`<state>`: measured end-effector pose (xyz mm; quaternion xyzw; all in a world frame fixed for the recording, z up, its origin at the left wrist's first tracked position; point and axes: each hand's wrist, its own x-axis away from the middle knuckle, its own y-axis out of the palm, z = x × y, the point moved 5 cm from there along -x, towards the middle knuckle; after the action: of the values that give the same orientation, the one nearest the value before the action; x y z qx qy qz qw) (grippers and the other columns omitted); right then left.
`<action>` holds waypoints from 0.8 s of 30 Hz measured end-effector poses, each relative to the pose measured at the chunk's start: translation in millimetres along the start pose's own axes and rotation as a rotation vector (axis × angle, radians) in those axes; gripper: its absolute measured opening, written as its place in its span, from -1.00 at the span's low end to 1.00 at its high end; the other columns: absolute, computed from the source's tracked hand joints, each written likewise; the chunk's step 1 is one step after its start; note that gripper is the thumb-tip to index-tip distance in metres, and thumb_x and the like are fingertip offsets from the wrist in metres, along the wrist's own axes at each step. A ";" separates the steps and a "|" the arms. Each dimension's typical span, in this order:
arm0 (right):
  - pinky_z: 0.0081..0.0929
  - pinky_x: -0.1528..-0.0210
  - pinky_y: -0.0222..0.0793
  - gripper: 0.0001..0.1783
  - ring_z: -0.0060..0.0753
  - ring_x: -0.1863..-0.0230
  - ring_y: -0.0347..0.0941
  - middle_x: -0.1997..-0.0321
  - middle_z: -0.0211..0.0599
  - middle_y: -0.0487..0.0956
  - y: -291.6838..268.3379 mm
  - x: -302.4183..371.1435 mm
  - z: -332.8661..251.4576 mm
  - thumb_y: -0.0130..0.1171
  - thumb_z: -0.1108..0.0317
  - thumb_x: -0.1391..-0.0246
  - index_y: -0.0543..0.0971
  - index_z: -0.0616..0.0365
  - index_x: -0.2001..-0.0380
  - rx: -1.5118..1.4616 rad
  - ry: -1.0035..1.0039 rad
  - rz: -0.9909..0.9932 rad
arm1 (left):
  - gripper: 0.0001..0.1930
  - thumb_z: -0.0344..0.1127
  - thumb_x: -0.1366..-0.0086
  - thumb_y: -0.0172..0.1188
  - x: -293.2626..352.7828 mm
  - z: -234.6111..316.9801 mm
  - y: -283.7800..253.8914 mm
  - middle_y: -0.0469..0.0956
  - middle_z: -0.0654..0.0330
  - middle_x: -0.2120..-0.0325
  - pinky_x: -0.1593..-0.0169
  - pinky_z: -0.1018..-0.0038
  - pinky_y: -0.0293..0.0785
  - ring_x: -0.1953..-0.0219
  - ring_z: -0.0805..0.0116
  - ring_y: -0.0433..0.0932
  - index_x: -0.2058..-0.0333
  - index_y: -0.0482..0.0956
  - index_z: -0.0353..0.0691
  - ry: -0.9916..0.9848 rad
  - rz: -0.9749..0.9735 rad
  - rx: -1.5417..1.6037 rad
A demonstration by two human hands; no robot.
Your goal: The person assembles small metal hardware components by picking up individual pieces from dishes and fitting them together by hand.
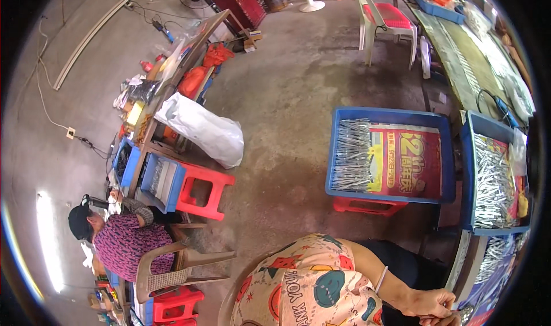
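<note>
My left hand is at the lower right, past a light band on the wrist, its fingers bent and pressed together. Whatever it grips is too small and too hidden to name. Just below, cut by the picture's edge, part of my right hand shows close against the left; its fingers are mostly hidden. Beside the hands is a small silvery metal piece. Above them, many slim silvery metal rods lie on a printed sheet.
A blue tray with rods in rows rests on a red stool. Another blue tray holds heaped rods. A white sack leans by the left bench. A co-worker sits at far left. A chair stands beyond.
</note>
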<state>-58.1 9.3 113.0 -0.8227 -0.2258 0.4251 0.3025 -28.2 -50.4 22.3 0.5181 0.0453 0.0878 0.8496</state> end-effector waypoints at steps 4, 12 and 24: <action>-0.37 0.46 0.34 -0.75 -0.25 0.51 0.39 0.48 -0.13 0.51 4.2 4.5 -1.7 0.02 0.31 -0.22 0.50 0.29 0.43 0.018 -0.003 -0.007 | -0.82 -0.31 -0.32 0.04 -1.0 -5.6 -9.9 0.35 0.25 0.77 0.74 0.62 0.23 0.80 0.51 0.35 0.36 0.23 -0.23 -0.011 0.000 0.026; -0.40 0.48 0.31 -0.76 -0.31 0.52 0.38 0.48 -0.16 0.52 -4.4 17.4 26.4 0.04 0.33 -0.20 0.50 0.30 0.44 -0.171 0.069 0.053 | -0.82 -0.28 -0.24 0.20 11.1 -3.8 6.2 0.49 0.24 0.62 0.59 0.60 0.30 0.65 0.53 0.39 0.44 0.49 -0.26 -0.043 -0.064 -0.014; -0.43 0.48 0.40 -0.88 -0.16 0.54 0.48 0.53 -0.08 0.50 6.1 33.3 52.4 0.05 0.68 0.14 0.42 0.26 0.49 -0.339 0.177 -0.096 | -0.88 -0.28 -0.40 -0.05 14.6 -16.7 -13.2 0.37 0.28 0.62 0.61 0.69 0.20 0.66 0.61 0.28 0.34 0.28 -0.14 -0.291 -0.015 -0.071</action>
<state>-83.3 41.9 66.2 -0.8844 -0.3055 0.2921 0.1980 -15.3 -38.8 3.1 0.4947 -0.0777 0.0071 0.8656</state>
